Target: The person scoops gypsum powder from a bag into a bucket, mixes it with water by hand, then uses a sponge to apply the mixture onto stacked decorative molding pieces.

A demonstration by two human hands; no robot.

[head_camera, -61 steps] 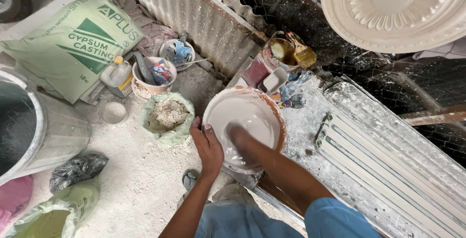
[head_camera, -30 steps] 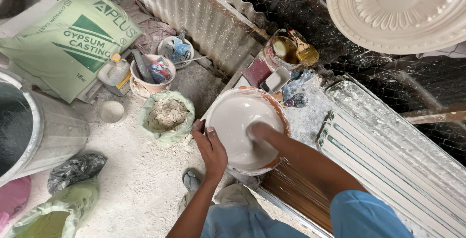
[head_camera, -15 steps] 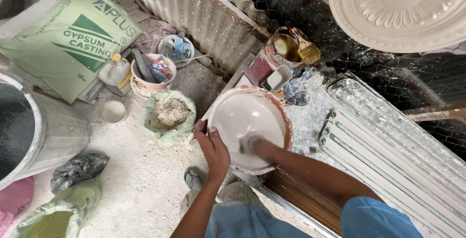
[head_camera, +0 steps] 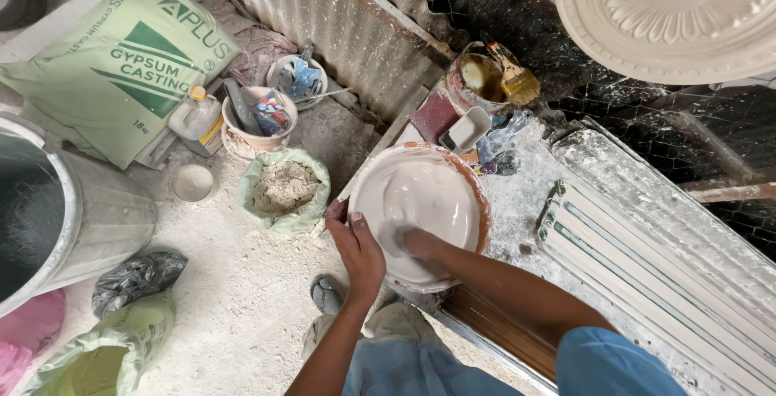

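Note:
A round basin (head_camera: 483, 202) with a reddish rim holds smooth white plaster mix and stands at the edge of a low bench. My left hand (head_camera: 357, 247) grips its near left rim. My right hand (head_camera: 414, 242) is sunk in the white mix near the front of the basin, coated in it, fingers mostly hidden. Both forearms reach forward from my blue sleeve and trousers at the bottom.
A green powder sack (head_camera: 284, 190) stands open left of the basin. Behind it are tubs of tools (head_camera: 257, 121), a large printed sack (head_camera: 121, 65) and a metal drum (head_camera: 56, 218). White moulded strips (head_camera: 647, 275) lie right; a round ceiling rosette (head_camera: 679, 12) hangs above.
My right hand has swept through the mix, from the basin's middle toward the near front. My left hand has stayed on the rim.

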